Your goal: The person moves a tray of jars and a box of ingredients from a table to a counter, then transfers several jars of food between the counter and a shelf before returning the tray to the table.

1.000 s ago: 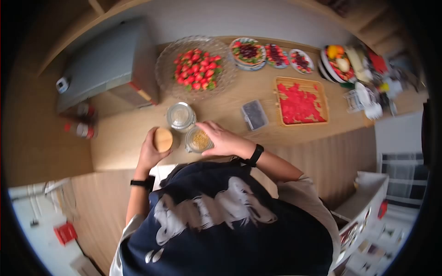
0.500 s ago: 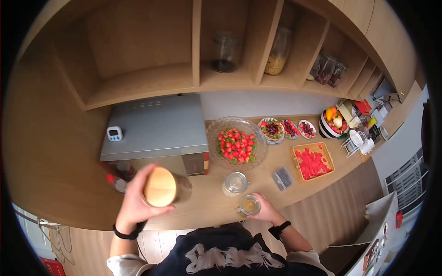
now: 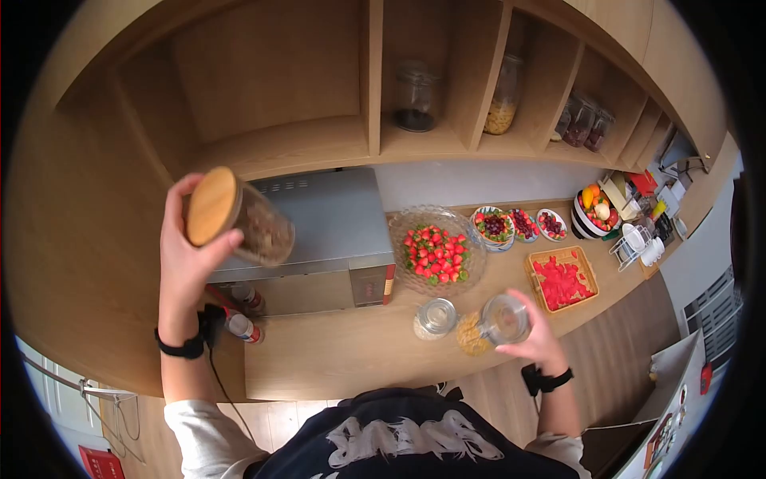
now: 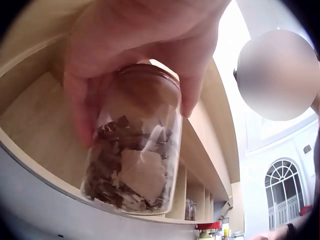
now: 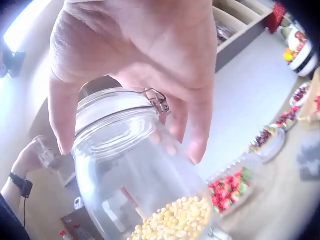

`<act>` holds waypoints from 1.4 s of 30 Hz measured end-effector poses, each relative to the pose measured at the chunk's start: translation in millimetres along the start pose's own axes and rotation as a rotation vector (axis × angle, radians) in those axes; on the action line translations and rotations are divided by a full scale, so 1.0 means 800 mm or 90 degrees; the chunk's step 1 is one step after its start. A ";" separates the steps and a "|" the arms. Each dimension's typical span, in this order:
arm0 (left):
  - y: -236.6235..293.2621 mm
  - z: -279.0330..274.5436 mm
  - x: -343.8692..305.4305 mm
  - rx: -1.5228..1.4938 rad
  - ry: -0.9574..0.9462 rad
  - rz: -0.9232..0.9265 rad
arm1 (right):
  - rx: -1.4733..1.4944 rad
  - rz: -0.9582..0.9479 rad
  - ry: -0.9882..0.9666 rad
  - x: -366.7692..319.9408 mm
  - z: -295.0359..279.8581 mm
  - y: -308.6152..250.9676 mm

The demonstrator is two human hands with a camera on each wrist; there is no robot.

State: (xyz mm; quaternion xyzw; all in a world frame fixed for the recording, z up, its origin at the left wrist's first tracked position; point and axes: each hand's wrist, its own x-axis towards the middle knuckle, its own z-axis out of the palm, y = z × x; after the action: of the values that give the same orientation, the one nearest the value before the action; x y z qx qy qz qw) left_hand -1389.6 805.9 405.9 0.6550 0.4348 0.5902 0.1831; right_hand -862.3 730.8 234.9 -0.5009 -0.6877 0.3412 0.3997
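In my left hand (image 3: 185, 247) is a glass jar (image 3: 267, 230) with a flat wooden lid (image 3: 214, 206). Dark brown flakes (image 4: 107, 170) fill its lower part in the left wrist view. I hold it by the lid end, tilted, in front of the grey oven's top and below the shelf. My right hand (image 3: 541, 339) grips a clamp-lid glass jar (image 5: 120, 165) around its lid, fingers spread down its sides. Yellow kernels (image 5: 175, 220) lie in its bottom. Beside it on the counter stands another clamp-lid jar (image 3: 436, 319) with pale contents.
The grey oven (image 3: 327, 215) stands at the counter's left, with a red-capped bottle (image 3: 243, 327) near it. A glass bowl of strawberries (image 3: 435, 254), fruit plates (image 3: 492, 227) and a basket with red pieces (image 3: 562, 278) line the counter. Overhead shelf compartments (image 3: 271, 136) hold several jars.
My left hand has raised the wooden-lidded jar from the counter to oven-top height. My right hand has moved onto the kernel jar's lid and lifted the jar. The head view has tilted upward.
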 end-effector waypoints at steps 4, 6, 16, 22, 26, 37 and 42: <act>0.000 0.000 0.061 0.035 0.005 0.013 | 0.044 -0.112 0.043 0.071 -0.020 -0.102; -0.006 0.000 0.094 0.088 -0.011 -0.006 | 0.051 -0.172 0.070 0.108 -0.023 -0.127; 0.003 0.010 0.101 0.069 -0.029 0.050 | 0.146 -0.269 0.105 0.180 0.017 -0.200; 0.024 0.084 -0.028 -0.101 -0.038 0.010 | 0.021 -0.174 0.166 0.146 -0.025 -0.151; 0.007 0.144 -0.107 -0.234 -0.177 -0.083 | -0.096 -0.039 0.264 0.124 -0.103 -0.111; 0.016 0.338 -0.143 -0.057 -0.273 -0.108 | -0.244 0.110 0.461 0.082 -0.302 0.181; 0.018 0.529 -0.123 0.028 -0.274 -0.068 | -0.163 0.062 0.444 0.086 -0.374 0.362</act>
State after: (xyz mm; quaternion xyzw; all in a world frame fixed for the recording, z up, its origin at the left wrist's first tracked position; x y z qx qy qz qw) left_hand -982.4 836.6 256.1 0.7457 0.4326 0.4166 0.2886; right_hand -487.5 894.2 130.9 -0.6650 -0.5228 0.0797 0.5273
